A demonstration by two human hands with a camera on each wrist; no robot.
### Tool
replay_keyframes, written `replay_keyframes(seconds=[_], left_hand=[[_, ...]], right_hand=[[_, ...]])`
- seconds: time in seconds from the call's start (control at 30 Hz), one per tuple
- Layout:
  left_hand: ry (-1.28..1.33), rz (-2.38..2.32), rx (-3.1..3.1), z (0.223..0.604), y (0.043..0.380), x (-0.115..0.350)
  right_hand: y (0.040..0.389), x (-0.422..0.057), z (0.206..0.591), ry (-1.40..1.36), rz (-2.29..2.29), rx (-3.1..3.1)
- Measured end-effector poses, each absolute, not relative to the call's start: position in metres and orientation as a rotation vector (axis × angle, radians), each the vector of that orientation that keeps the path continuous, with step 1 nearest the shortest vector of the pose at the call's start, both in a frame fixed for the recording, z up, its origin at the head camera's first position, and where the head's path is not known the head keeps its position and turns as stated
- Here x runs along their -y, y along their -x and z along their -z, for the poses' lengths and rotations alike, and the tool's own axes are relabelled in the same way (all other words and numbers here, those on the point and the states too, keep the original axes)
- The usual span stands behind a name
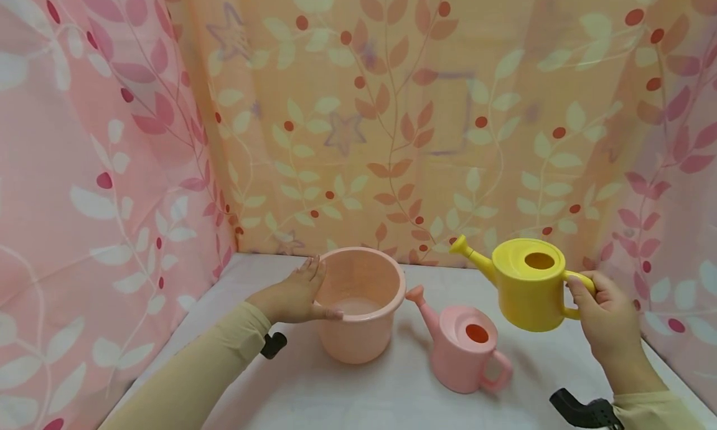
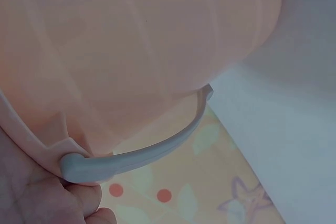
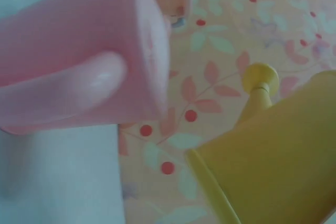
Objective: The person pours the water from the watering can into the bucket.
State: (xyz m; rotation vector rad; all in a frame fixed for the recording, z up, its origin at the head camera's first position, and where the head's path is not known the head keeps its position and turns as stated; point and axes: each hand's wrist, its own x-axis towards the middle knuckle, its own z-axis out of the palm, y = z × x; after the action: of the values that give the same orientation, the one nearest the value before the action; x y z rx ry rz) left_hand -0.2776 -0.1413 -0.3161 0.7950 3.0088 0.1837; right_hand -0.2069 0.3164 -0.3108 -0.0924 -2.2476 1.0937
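Note:
In the head view, my right hand [image 1: 610, 315] grips the handle of a yellow watering can [image 1: 529, 293] and holds it above the table, its spout toward the left. My left hand [image 1: 294, 293] rests against the left rim of a light pink bucket [image 1: 358, 340], fingers and thumb stretched out along it. Between the bucket and the yellow can, a pink watering can [image 1: 462, 355] stands upright, its spout near the bucket. A grey bucket handle [image 2: 152, 153] hangs along the bucket's side in the left wrist view. The right hand itself is hidden in the right wrist view.
A white table surface [image 1: 302, 386] lies under the bucket and the pink can. Leaf-patterned curtains, orange [image 1: 269, 187] behind and pink [image 1: 84, 262] at the left, close in the table. Black wrist-camera mounts [image 1: 582, 410] sit at both wrists.

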Motion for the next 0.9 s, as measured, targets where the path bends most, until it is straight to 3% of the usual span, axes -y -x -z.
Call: replay_keyframes(seconds=[0.5, 0.9], left_hand=[[-0.806, -0.177, -3.024, 0.318, 0.278, 0.141], [-0.793, -0.215, -3.028, 0.319, 0.278, 0.141]], right_hand=[[0.211, -0.315, 0.383, 0.452, -1.157, 2.217], [0.214, -0.320, 0.407, 0.588, -1.263, 2.230]])
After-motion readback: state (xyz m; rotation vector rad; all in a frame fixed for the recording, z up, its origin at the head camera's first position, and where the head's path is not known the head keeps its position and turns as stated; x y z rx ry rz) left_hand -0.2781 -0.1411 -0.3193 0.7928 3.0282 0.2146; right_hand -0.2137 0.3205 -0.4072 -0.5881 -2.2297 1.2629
